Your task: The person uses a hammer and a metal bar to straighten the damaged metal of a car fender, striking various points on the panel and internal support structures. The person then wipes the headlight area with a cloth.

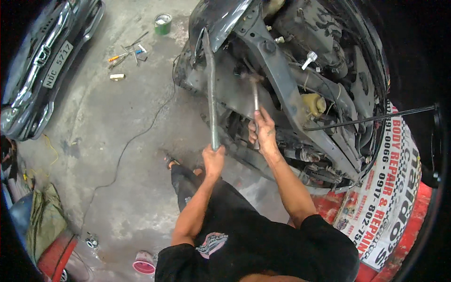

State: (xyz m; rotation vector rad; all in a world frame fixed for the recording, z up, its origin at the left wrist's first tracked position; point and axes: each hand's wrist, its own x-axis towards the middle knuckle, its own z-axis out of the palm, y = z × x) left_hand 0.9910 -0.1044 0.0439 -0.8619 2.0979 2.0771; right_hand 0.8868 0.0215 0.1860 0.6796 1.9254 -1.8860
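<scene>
My left hand (213, 160) is closed round the lower end of a long grey metal bar (211, 96). The bar's upper end reaches the dark fender (221, 21) at the car's corner. In my right hand (264, 128) I grip a hammer (255, 94) by its handle. The hammer's head is smeared by motion and sits beside the grey inner body panel (225, 87), to the right of the bar; whether it touches metal I cannot tell. Close by on the right runs the grey frame rail (277, 66) of the opened engine bay.
A yellowish reservoir (312, 104) and a thin black rod (371, 121) are in the engine bay. A detached bumper (49, 70) lies far left. Small tools (129, 54), a green can (163, 24), a cord (127, 150) and a pink bucket (143, 263) are on the floor. A printed banner (383, 197) hangs right.
</scene>
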